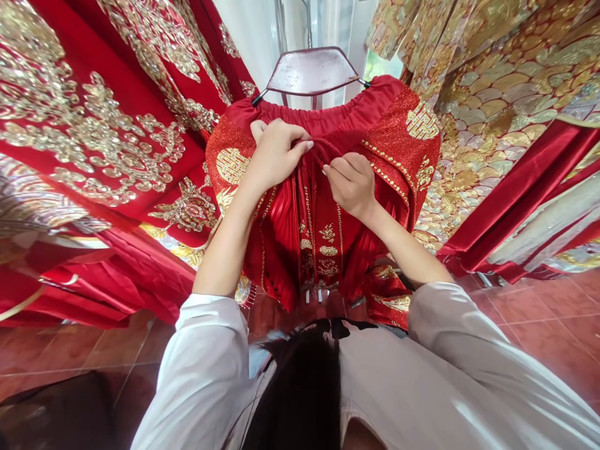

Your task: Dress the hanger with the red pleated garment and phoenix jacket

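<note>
Left hand [277, 153] and right hand [350, 183] pinch the skirt [323, 219]; red gown [135, 106] left, gold gown [487, 119] right; hair [300, 394] hides some shirt [403, 381].

both forearms [229, 240] reach forward, left hand [276, 153] palm down with bent fingers [295, 132], right hand [352, 184] curled closed

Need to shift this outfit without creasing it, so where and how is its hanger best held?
I'd likely grip the hanger by its broad middle panel, from the front: it shows uncovered above the gathered waistband of the red garment, whose fabric the left hand and right hand hold.
</note>
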Demonstrator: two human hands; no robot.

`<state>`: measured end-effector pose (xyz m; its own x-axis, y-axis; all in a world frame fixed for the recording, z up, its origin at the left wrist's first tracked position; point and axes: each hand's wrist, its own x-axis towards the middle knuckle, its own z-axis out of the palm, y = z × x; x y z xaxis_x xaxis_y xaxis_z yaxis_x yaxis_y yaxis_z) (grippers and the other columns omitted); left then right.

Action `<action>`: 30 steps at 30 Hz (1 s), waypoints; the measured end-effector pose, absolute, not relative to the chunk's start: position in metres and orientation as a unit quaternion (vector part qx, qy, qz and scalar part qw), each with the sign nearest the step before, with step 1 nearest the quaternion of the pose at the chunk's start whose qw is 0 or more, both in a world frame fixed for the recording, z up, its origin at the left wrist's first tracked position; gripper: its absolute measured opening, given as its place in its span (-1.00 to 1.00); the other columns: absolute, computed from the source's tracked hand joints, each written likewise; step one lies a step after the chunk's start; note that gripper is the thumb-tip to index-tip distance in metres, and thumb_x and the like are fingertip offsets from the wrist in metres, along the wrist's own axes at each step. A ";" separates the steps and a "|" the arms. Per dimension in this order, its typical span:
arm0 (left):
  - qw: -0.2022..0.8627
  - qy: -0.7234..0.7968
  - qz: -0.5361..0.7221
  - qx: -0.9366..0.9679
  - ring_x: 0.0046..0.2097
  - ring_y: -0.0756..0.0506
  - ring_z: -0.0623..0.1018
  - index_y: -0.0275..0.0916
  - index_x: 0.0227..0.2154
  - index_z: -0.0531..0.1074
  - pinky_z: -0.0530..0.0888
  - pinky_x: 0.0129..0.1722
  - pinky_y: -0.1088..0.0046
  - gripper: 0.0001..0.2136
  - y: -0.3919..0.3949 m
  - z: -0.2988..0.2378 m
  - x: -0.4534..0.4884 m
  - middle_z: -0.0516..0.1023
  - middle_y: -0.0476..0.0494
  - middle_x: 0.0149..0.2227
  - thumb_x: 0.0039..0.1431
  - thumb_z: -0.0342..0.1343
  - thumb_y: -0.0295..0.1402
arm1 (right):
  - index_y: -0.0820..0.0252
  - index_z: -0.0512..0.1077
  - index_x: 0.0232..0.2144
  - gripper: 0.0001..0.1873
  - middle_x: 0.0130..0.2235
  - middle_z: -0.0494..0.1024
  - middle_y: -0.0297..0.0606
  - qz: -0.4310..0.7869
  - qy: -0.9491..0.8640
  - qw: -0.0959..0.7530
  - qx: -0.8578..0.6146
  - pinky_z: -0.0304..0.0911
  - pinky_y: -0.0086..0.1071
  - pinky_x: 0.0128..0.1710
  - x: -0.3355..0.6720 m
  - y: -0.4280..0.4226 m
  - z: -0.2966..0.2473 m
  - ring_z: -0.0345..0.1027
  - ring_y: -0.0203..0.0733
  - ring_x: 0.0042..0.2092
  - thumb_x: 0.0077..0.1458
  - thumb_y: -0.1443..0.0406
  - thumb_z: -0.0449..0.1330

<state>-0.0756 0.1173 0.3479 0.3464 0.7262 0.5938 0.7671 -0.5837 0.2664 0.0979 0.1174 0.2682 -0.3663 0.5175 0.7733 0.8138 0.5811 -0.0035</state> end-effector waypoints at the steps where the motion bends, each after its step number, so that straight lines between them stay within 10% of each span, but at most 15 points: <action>1: 0.030 -0.458 -0.342 -0.820 -0.11 -0.31 0.44 -0.19 -0.49 0.45 0.20 0.04 0.03 -0.79 0.116 0.348 -0.075 0.46 -0.18 -0.45 0.19 0.01 -0.27 | 0.10 0.45 -0.39 -0.49 -0.30 0.47 -0.17 -0.191 -0.800 0.391 -0.413 0.21 -0.13 -0.12 0.102 0.116 0.266 0.32 -0.11 -0.19 0.34 0.14 -0.24; 9: 0.103 -0.499 -0.420 -0.751 0.02 -0.32 0.34 -0.09 -0.31 0.41 0.26 -0.01 0.05 -0.78 0.091 0.341 -0.077 0.43 -0.21 -0.19 0.21 0.03 -0.08 | 0.16 0.36 -0.16 -0.73 -0.02 0.37 -0.06 -0.145 -0.736 0.492 -0.442 0.25 -0.10 -0.04 0.114 0.101 0.279 0.26 -0.02 0.02 0.25 0.14 -0.01; 18: -0.218 -0.383 -0.592 -0.674 -0.52 0.00 0.31 -0.17 -0.50 0.29 0.21 -0.57 0.40 -0.57 0.106 0.323 -0.084 0.33 -0.04 -0.56 0.04 0.08 0.14 | 0.07 0.19 -0.31 -0.72 -0.48 0.35 -0.43 0.371 -0.641 0.596 -0.310 0.02 -0.49 -0.62 0.106 0.103 0.303 0.11 -0.39 -0.59 0.21 0.02 0.06; 23: -0.260 -0.380 -0.604 -0.651 -0.60 0.10 0.14 -0.21 -0.59 0.11 0.07 -0.64 0.45 -0.39 0.123 0.316 -0.089 0.22 -0.02 -0.57 -0.03 -0.07 0.33 | 0.10 0.19 -0.37 -0.62 -0.64 0.05 -0.54 0.406 -0.570 0.663 -0.268 -0.29 -0.48 -0.66 0.117 0.113 0.312 -0.19 -0.44 -0.62 0.03 0.06 0.28; 30: -0.156 -0.388 -0.666 -0.618 -0.65 0.08 0.14 -0.17 -0.60 0.14 0.11 -0.64 0.48 -0.65 0.131 0.305 -0.091 0.21 0.01 -0.63 0.13 0.02 -0.06 | 0.14 0.24 -0.32 -0.71 -0.59 0.26 -0.51 0.365 -0.616 0.614 -0.332 -0.09 -0.52 -0.62 0.138 0.109 0.310 0.00 -0.48 -0.58 0.11 0.12 0.25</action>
